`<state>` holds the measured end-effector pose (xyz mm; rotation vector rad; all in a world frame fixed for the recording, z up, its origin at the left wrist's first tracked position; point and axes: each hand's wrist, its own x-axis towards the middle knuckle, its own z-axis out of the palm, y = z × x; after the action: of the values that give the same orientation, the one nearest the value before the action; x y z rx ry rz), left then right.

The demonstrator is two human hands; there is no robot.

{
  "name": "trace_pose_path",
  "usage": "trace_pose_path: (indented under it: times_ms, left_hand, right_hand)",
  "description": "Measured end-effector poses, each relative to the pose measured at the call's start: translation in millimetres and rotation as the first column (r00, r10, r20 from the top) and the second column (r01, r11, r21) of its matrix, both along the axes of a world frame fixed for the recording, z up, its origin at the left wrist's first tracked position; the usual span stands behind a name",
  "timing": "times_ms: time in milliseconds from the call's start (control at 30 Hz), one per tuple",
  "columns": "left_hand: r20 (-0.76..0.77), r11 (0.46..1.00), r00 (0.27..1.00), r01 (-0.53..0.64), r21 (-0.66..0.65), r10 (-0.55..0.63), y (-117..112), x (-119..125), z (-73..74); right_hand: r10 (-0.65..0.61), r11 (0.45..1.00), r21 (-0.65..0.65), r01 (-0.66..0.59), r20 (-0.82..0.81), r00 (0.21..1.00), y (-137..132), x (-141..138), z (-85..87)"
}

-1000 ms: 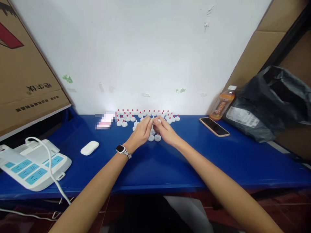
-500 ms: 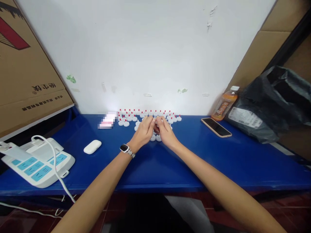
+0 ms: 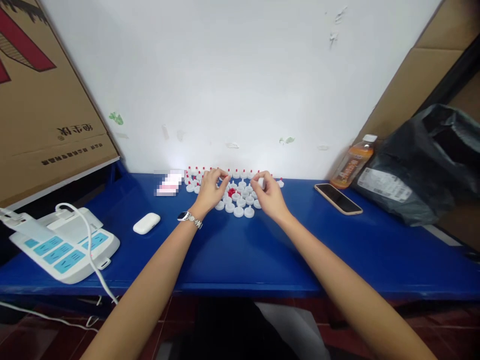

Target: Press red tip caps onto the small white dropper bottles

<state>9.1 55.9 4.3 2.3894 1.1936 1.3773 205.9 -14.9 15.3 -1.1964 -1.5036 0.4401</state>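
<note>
White nozzle caps (image 3: pixel 249 212) with round bases and thin spouts stand in a cluster between my hands. Among them lies a small heap of red tip covers (image 3: pixel 231 192). My left hand (image 3: pixel 213 190) hovers at the cluster's left side, thumb and fingers curved and apart, nothing visible between them. At the right side, my right hand (image 3: pixel 270 196) has its fingers bent around a white nozzle cap (image 3: pixel 261 183), partly hidden by them. Behind, white caps with red tips (image 3: pixel 236 173) form rows along the wall; my hands cover some of them.
On the blue table (image 3: pixel 240 260), a white earbud case (image 3: pixel 146 223) and a power strip (image 3: pixel 67 252) with cables lie left. A phone (image 3: pixel 338 198), an orange drink bottle (image 3: pixel 352 162) and a dark plastic bag (image 3: pixel 420 170) are right. A cardboard box (image 3: pixel 56 100) stands at far left.
My hands, together over the cluster before, have parted to left and right. The red tip covers and the white caps between them now show. The view has shifted slightly.
</note>
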Motion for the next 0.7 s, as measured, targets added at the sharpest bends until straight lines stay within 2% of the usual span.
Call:
trace_pose_path:
  times_ms: [167,300,367,533,700]
  left_hand:
    - [-0.206,0.998,0.978,-0.050,-0.025,0.043,13,8,-9.8]
    - [-0.167,0.999,0.985,-0.037,-0.021,0.033,8,6,-8.4]
    - [-0.103,1.000,0.994,0.022,-0.005,-0.022,-1,7,-6.0]
    - [-0.041,0.958,0.958,0.282,-0.050,-0.284,-33,19,-1.2]
    - [0.065,0.917,0.922,0.386,-0.102,-0.382,-48,30,2.3]
  right_hand:
    - [0.005,1.000,0.024,-0.006,0.061,0.998,-2,0,0.1]
    - [0.020,1.000,0.010,-0.020,0.003,1.000,1,5,0.6]
    - [0.047,0.999,-0.021,-0.049,-0.058,0.997,3,6,-0.7]
    - [0.105,0.981,-0.133,-0.141,-0.245,0.964,8,-3,-10.2]
    - [0.191,0.936,-0.179,-0.302,-0.460,0.867,6,-18,-16.3]
